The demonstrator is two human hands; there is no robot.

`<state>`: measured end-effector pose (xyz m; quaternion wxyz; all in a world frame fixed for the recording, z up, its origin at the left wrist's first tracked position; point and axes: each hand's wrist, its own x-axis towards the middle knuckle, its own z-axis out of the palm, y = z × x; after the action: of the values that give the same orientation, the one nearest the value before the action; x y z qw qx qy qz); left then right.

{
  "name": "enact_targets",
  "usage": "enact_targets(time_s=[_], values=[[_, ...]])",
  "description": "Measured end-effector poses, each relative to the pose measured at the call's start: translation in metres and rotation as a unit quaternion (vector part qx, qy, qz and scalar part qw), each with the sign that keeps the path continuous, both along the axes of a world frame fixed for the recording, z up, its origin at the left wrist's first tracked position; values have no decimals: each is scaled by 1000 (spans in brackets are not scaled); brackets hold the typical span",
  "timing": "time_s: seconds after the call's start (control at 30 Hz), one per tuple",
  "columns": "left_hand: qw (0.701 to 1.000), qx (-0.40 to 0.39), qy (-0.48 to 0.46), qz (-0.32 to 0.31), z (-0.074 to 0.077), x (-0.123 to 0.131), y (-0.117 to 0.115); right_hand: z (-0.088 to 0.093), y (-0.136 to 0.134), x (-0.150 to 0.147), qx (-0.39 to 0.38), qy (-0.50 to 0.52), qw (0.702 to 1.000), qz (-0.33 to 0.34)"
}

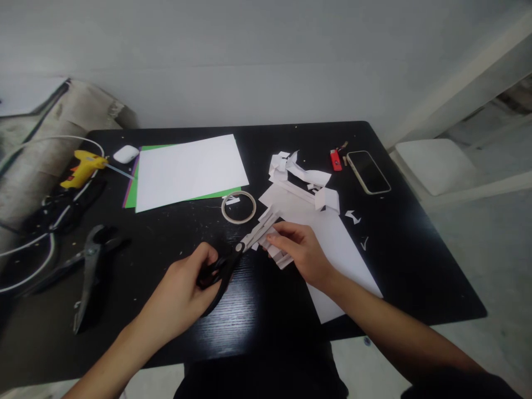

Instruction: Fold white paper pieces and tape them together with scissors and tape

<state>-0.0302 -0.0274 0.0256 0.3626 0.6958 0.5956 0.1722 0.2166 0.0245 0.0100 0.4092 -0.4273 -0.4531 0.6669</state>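
Observation:
My left hand [183, 288] is closed around the black handles of a pair of scissors [240, 247]. The blades point up and to the right, against a folded piece of white paper [279, 256]. That paper is pinched between the thumb and fingers of my right hand [301, 252]; some of those fingers are hidden behind it. Whether the blades are cutting through the paper I cannot tell. Just beyond lie curled white paper scraps [286, 166], and a white sheet [343, 260] extends beneath my right forearm.
White paper [191, 172] lies over coloured sheets at the back left, near a roll of tape [238, 208]. A yellow glue gun [85, 168], white earphone case [126, 154] and pliers [89, 271] are at left. At right are a red lighter [336, 159] and phone [369, 172].

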Motion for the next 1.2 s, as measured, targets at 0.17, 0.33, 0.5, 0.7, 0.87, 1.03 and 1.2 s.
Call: enact_targets(time_s=[0.17, 0.33, 0.5, 0.7, 0.87, 1.03, 1.2], values=[[1000, 0, 8, -3, 1, -1, 0, -1, 1, 1, 5, 5, 1000, 2], [1000, 1, 7, 2, 0, -1, 0, 0, 0, 1, 6, 0, 1000, 1], [1000, 2, 7, -2, 1, 0, 0, 0, 0, 0, 2, -2, 1000, 2], [1000, 7, -1, -6, 0, 0, -1, 1, 0, 1, 0, -6, 1000, 2], [1000, 4, 0, -6, -2, 0, -2, 1, 0, 1, -2, -7, 1000, 4], [1000, -14, 0, -2, -1, 0, -2, 1, 0, 1, -3, -9, 1000, 0], [1000, -15, -5, -6, 1, -1, -3, 0, 0, 1, -3, -17, 1000, 1]])
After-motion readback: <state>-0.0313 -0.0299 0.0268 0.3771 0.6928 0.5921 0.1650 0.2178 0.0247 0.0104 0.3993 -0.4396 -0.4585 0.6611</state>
